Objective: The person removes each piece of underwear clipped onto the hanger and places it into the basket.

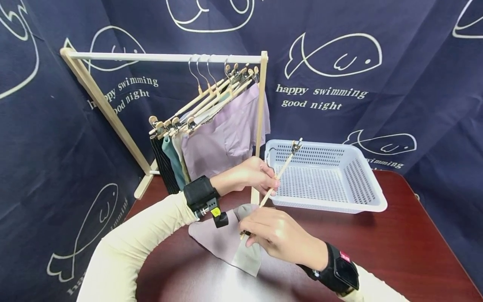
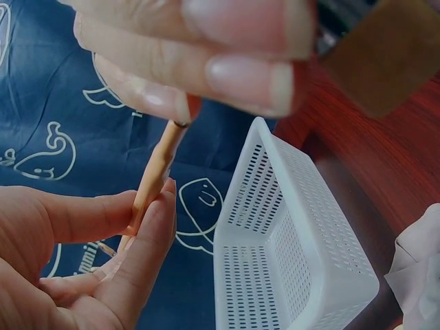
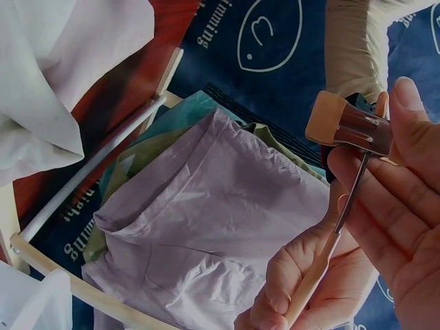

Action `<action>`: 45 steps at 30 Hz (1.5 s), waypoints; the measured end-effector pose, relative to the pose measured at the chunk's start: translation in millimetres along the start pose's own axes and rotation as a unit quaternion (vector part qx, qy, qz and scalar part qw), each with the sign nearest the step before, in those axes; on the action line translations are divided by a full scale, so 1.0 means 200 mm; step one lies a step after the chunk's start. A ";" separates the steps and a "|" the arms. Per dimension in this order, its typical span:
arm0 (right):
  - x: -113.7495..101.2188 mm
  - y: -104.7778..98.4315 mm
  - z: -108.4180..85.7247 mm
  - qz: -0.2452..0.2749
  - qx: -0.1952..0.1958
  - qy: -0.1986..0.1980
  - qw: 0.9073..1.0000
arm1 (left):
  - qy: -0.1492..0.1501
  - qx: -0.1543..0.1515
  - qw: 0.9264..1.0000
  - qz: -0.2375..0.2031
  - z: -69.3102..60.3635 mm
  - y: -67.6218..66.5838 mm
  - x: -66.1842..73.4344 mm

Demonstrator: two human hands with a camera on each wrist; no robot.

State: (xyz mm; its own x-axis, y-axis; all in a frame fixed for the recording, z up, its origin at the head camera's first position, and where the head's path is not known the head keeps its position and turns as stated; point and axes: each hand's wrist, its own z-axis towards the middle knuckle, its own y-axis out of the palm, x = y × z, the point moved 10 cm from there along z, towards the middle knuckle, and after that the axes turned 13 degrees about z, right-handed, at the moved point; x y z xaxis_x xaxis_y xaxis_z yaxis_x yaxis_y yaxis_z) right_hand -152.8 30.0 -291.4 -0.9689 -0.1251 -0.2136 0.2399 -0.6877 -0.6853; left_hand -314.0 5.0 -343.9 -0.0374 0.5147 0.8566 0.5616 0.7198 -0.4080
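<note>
Between both hands is a wooden clip hanger [image 1: 285,164] with a metal hook and a clip at each end. My left hand [image 1: 254,174] pinches its bar near the middle; the left wrist view shows thumb and fingers on the wood [image 2: 152,180]. My right hand [image 1: 283,237] holds the lower end, and in the right wrist view its thumb and fingers are at the clip [image 3: 354,127]. Neither clip carries cloth. Underneath, a folded pale lilac and grey garment [image 1: 220,235] lies on the table, partly covered by the right hand.
A wooden rack [image 1: 113,115] with a white rail [image 1: 151,57] stands at the back left. Several hangers hang at its right end, bearing lilac shorts [image 1: 211,147] and darker garments. A white perforated basket [image 1: 371,199] sits back right on the red-brown table [image 1: 400,251].
</note>
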 end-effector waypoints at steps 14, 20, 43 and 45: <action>0.03 0.00 0.02 0.006 -0.007 0.015 1.000 | 0.007 -0.005 1.000 -0.005 0.01 -0.03 0.00; 0.04 0.02 0.02 0.006 -0.014 0.024 1.000 | 0.010 -0.001 1.000 -0.014 0.00 -0.04 0.00; -0.02 -0.17 -0.02 0.005 0.101 -0.002 0.995 | 0.055 0.061 0.995 -0.060 -0.05 -0.12 0.06; -0.01 -0.19 -0.05 0.009 0.112 0.002 0.994 | 0.066 0.067 0.994 -0.061 -0.06 -0.13 0.06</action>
State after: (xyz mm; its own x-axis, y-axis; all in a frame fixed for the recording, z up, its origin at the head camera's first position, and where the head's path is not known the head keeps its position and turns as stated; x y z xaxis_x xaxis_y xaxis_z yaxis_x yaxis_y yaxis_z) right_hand -159.6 63.4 -271.5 -0.9642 -0.1357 -0.2277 0.2368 -0.8270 -0.5098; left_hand -319.8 -12.3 -318.7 0.0149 0.3604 0.9327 0.4436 0.8336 -0.3292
